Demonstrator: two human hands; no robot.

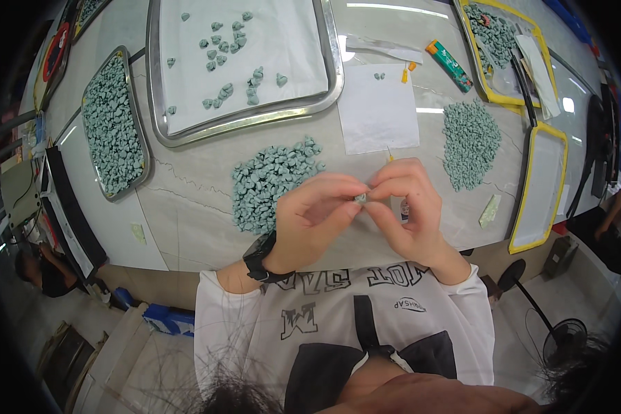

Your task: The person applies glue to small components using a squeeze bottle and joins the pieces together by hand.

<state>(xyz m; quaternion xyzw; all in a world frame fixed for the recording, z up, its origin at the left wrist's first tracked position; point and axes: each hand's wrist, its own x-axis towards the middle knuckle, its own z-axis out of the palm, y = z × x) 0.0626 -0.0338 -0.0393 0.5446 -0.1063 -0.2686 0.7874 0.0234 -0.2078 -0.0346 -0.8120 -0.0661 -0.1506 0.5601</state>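
Both hands meet over the table's near side, fingertips together. My left hand (307,221), with a black watch (259,259) on its wrist, is closed in a pinch. My right hand (417,210) pinches from the other side. Between the fingertips shows a small grey-green piece (360,198), mostly covered by the fingers. Beside my left hand lies a heap of chunky grey-green pieces (265,183). Right of my right hand spreads a heap of smaller grey-green pieces (470,141). Beyond the hands, a white paper sheet (376,117) carries a couple of tiny pieces (379,76).
A metal tray (255,119) lined with white holds scattered joined pieces. Another tray (145,152), full of pieces, stands at left. Yellow-edged trays (563,155) line the right side. A green stick-shaped item with an orange end (450,67) lies near the paper.
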